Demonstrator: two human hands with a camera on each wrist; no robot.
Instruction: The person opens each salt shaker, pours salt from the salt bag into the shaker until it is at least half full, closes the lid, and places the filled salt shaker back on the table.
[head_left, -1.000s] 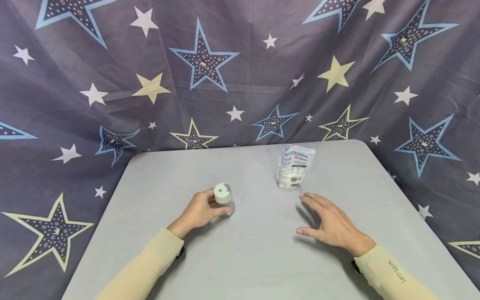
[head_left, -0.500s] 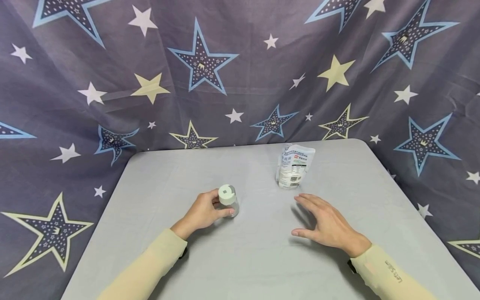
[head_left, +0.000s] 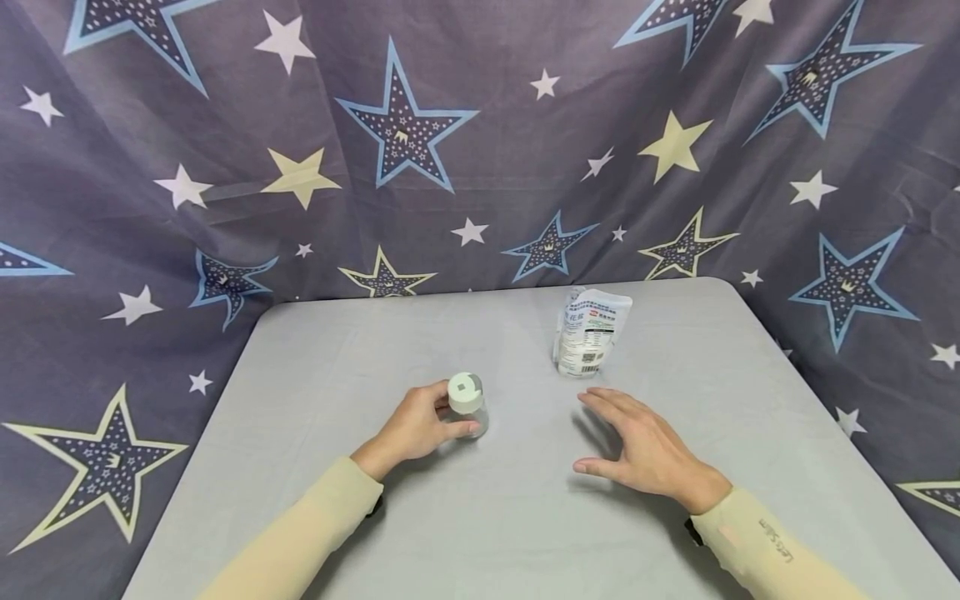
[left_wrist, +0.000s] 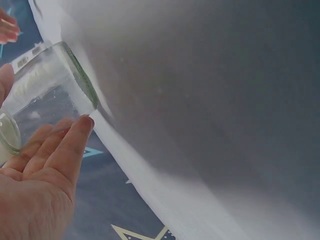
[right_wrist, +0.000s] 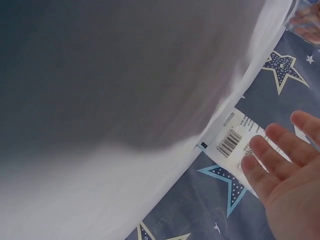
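My left hand (head_left: 416, 423) grips a small clear glass jar (head_left: 477, 422) with a pale green-white lid, thumb on the near side and fingers on the far side. In the left wrist view the jar's thick glass base (left_wrist: 82, 75) shows beyond the fingertips. My right hand (head_left: 648, 446) is held over the table with its fingers extended and thumb apart, holding nothing. Just beyond its fingertips stands a white printed pouch (head_left: 592, 333), upright. The right wrist view shows the pouch's barcode (right_wrist: 229, 144) past the fingers.
A grey-covered table (head_left: 510, 533) lies under both hands. Behind it and along both sides hangs a dark curtain (head_left: 495, 150) printed with stars.
My left hand has carried the jar to the right and slightly nearer to me. The right hand has shifted a little left. The pouch stays in place.
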